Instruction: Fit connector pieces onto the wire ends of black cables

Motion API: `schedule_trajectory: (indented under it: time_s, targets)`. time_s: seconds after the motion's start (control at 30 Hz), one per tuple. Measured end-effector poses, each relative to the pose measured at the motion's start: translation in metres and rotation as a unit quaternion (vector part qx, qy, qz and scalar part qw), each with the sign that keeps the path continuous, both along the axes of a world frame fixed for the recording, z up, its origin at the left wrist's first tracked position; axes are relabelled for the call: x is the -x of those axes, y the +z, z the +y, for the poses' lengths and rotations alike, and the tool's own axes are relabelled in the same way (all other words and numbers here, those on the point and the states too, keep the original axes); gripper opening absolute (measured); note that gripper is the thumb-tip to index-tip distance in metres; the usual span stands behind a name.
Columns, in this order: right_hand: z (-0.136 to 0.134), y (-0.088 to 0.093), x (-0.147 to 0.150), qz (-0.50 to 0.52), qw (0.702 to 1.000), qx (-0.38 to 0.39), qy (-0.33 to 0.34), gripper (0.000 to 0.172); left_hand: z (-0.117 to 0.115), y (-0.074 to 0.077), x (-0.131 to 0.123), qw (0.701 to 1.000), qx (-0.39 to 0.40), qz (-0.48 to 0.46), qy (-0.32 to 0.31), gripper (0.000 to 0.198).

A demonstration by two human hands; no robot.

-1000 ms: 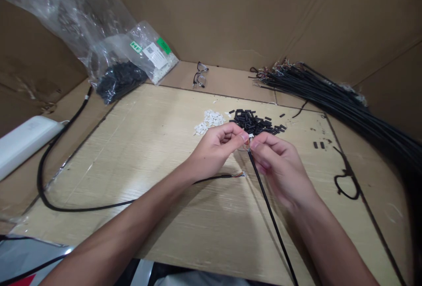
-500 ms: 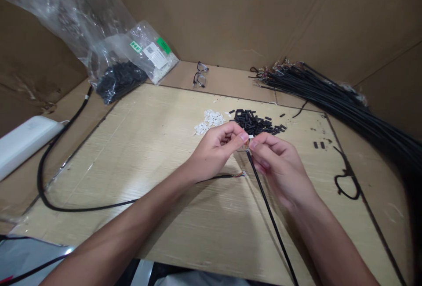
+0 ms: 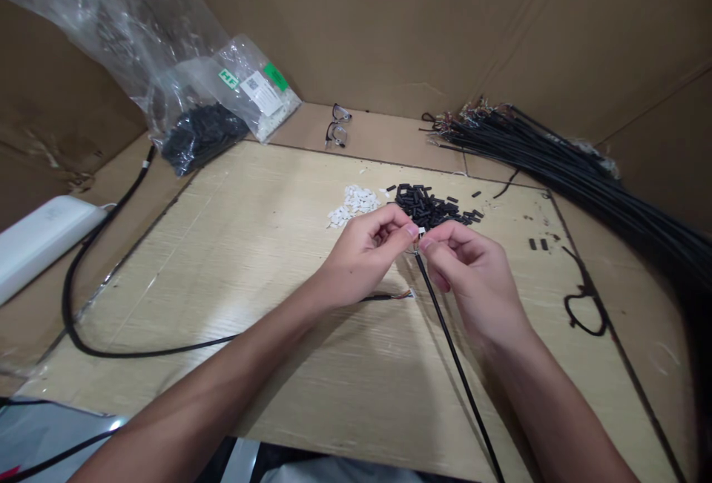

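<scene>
My left hand (image 3: 364,253) and my right hand (image 3: 472,279) meet fingertip to fingertip above the wooden board (image 3: 233,260). Both pinch the stripped end of a thin black cable (image 3: 453,353) that runs down toward the near edge. A tiny white connector (image 3: 421,231) shows between the fingertips. Just beyond the hands lie a small heap of white connectors (image 3: 351,205) and a pile of short black tubes (image 3: 431,206). A second black cable (image 3: 167,349) with bared wire ends lies on the board under my left wrist.
A thick bundle of black cables (image 3: 578,171) lies at the right. Clear bags (image 3: 211,108) of black and white parts lean at the back left. A white power strip (image 3: 38,242) sits at the left. Spectacles (image 3: 337,125) rest by the cardboard wall. A black wire loop (image 3: 584,312) lies right.
The hands have stayed in place, with only slight finger movement at the cable end; my right hand has shifted a little to the left and up.
</scene>
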State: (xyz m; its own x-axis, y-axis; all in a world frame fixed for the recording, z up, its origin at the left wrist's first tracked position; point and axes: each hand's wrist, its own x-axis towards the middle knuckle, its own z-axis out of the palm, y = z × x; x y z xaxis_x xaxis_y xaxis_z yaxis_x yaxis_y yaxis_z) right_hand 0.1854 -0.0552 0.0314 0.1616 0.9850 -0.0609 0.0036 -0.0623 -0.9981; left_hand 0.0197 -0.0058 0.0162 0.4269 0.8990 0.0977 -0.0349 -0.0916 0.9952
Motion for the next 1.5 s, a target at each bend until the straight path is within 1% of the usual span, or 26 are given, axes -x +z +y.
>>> schedule_trajectory:
  time_s: [0.1,0.17,0.3,0.4,0.57,0.67,0.9,1.13,1.4,1.5]
  targets:
    - [0.000,-0.001,0.001,-0.037,0.998,-0.032,-0.049,0.014,0.001,0.000,0.001,0.999,-0.037,0.010,0.013,0.022]
    - [0.001,-0.001,0.001,-0.055,0.995,-0.050,-0.061,0.014,0.001,0.001,0.001,0.998,-0.055,0.012,0.012,0.022]
    - [0.002,0.000,0.000,-0.062,0.996,-0.061,-0.026,0.013,0.001,0.000,0.000,1.000,-0.031,-0.006,0.001,0.023]
    - [0.002,-0.002,-0.002,-0.048,0.997,-0.058,-0.009,0.013,0.001,-0.001,0.000,1.000,-0.009,-0.023,-0.004,0.024]
    - [0.001,-0.003,-0.002,-0.002,0.999,-0.025,0.020,0.016,0.001,-0.002,-0.001,1.000,0.000,-0.027,0.010,0.025]
    - [-0.001,-0.002,0.002,-0.002,0.999,-0.021,0.031,0.018,0.001,-0.003,-0.001,0.999,0.005,-0.031,0.016,0.025]
    - [-0.001,-0.002,0.003,0.012,1.000,-0.011,0.001,0.019,0.000,0.001,0.001,1.000,-0.004,-0.027,0.008,0.027]
    - [-0.001,-0.005,0.006,0.023,0.999,-0.030,-0.031,0.018,-0.002,0.004,0.000,1.000,-0.001,-0.030,0.003,0.028]
    - [-0.003,-0.002,0.008,0.003,0.998,-0.043,-0.039,0.016,-0.002,0.005,-0.001,1.000,0.003,-0.022,0.007,0.027]
    - [-0.003,-0.003,0.008,0.007,0.999,-0.036,-0.038,0.017,-0.003,0.005,-0.001,1.000,0.005,-0.019,0.005,0.027]
